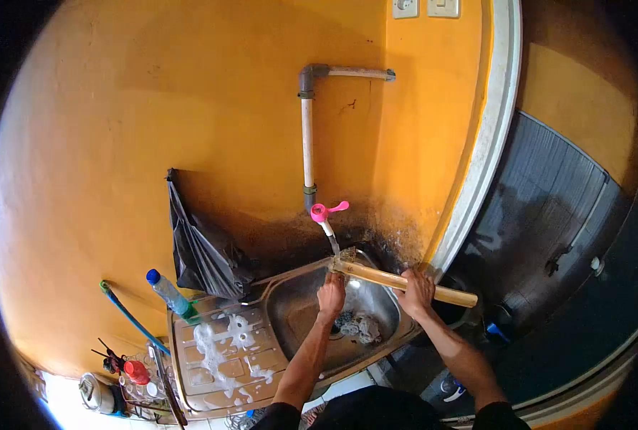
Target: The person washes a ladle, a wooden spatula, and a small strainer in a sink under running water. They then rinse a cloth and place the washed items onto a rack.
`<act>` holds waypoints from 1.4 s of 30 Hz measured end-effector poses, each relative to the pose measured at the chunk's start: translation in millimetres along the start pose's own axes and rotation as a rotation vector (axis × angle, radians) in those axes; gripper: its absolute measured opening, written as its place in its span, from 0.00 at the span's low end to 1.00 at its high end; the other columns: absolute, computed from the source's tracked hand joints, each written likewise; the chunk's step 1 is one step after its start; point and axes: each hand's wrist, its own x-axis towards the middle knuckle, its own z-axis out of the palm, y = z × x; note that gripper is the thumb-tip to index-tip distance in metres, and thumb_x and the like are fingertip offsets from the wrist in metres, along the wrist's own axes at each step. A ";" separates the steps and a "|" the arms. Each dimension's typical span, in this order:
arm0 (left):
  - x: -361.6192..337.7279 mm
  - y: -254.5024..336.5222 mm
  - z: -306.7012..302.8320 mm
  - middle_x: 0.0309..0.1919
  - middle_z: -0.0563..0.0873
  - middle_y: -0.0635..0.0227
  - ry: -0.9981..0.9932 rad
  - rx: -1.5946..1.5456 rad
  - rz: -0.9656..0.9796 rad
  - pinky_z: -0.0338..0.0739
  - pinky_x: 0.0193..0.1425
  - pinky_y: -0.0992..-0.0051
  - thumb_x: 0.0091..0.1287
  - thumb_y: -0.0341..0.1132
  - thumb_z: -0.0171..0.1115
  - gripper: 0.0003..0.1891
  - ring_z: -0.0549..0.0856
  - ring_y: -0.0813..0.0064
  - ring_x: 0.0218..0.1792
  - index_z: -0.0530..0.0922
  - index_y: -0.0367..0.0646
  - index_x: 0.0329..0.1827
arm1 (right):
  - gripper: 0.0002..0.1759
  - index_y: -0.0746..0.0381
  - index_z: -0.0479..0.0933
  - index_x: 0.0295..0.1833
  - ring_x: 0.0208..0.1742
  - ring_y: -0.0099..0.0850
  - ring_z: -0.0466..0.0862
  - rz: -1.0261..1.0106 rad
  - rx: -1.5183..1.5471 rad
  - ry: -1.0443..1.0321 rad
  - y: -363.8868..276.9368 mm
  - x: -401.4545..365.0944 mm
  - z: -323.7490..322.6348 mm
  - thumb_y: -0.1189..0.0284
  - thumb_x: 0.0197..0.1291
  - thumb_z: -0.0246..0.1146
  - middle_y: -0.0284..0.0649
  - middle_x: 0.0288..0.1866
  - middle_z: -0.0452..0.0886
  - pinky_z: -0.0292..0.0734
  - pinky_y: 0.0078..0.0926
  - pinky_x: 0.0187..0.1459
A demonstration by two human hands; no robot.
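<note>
A long, thick bamboo handle (380, 275) with a brownish, mesh-like end (345, 256) slants across the sink, its far end reaching right past the rim. My right hand (416, 289) is wrapped round the handle near its middle. At the mesh-like end, my left hand (331, 295) is closed against the underside, its fingertips partly hidden. Water runs from the tap (332, 241) onto this end. Below both hands is the steel basin (295, 301), where a wet greyish clump (362, 327) lies around the drain.
White foam (211, 349) covers part of the drainboard (190, 390). A blue-capped bottle (168, 294) stands at its back edge. Beside it a black plastic bag (200, 251) hangs on the wall. The pink tap lever (339, 206) sticks out above the basin. A rack (143, 394) stands lower left.
</note>
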 end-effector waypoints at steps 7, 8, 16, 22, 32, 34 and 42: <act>2.5 -1.9 7.7 0.30 0.72 0.55 -0.089 0.131 0.026 0.71 0.22 0.60 0.56 0.33 0.43 0.07 0.76 0.53 0.23 0.65 0.39 0.33 | 0.17 0.63 0.69 0.32 0.36 0.38 0.72 0.012 0.001 -0.015 -1.0 -1.5 -0.7 0.68 0.36 0.64 0.43 0.31 0.73 0.60 0.35 0.42; 2.6 -1.3 7.2 0.31 0.72 0.56 -0.104 0.104 0.008 0.70 0.23 0.59 0.56 0.34 0.43 0.07 0.76 0.52 0.23 0.65 0.40 0.33 | 0.17 0.63 0.69 0.32 0.36 0.38 0.73 0.010 0.007 0.001 0.2 -2.1 1.8 0.68 0.36 0.64 0.43 0.31 0.73 0.60 0.35 0.41; -0.7 5.6 -0.8 0.34 0.70 0.53 -0.090 0.051 0.016 0.69 0.23 0.56 0.56 0.33 0.42 0.07 0.75 0.49 0.23 0.62 0.41 0.36 | 0.18 0.62 0.70 0.33 0.35 0.38 0.73 0.024 -0.006 -0.023 0.7 -1.6 -0.6 0.65 0.36 0.64 0.41 0.30 0.73 0.61 0.34 0.40; -3.3 8.5 -0.7 0.33 0.70 0.54 -0.085 0.085 -0.003 0.70 0.25 0.58 0.54 0.32 0.44 0.08 0.75 0.52 0.26 0.63 0.39 0.35 | 0.19 0.62 0.70 0.33 0.34 0.39 0.73 0.007 -0.022 0.010 6.2 -5.5 5.9 0.64 0.34 0.65 0.43 0.29 0.73 0.62 0.34 0.38; -20.2 -19.4 4.2 0.29 0.72 0.53 0.095 -0.050 -0.124 0.69 0.26 0.61 0.53 0.33 0.49 0.07 0.75 0.51 0.26 0.66 0.38 0.28 | 0.19 0.61 0.70 0.34 0.36 0.39 0.73 0.098 0.024 -0.028 8.6 -0.4 -1.6 0.65 0.34 0.65 0.43 0.29 0.74 0.62 0.34 0.40; -23.4 -28.4 13.7 0.28 0.73 0.52 0.100 -0.068 -0.148 0.69 0.25 0.62 0.52 0.33 0.50 0.07 0.75 0.51 0.26 0.67 0.38 0.28 | 0.19 0.60 0.70 0.33 0.36 0.39 0.73 0.102 0.011 -0.008 9.4 0.1 -1.1 0.66 0.33 0.65 0.42 0.29 0.74 0.62 0.34 0.39; -19.2 -42.9 40.9 0.27 0.77 0.65 -0.155 -1.141 -0.807 0.70 0.33 0.64 0.53 0.35 0.53 0.10 0.77 0.66 0.31 0.70 0.39 0.34 | 0.19 0.60 0.70 0.33 0.36 0.38 0.73 0.022 0.059 0.047 10.5 1.0 -13.2 0.68 0.32 0.65 0.41 0.31 0.73 0.61 0.33 0.39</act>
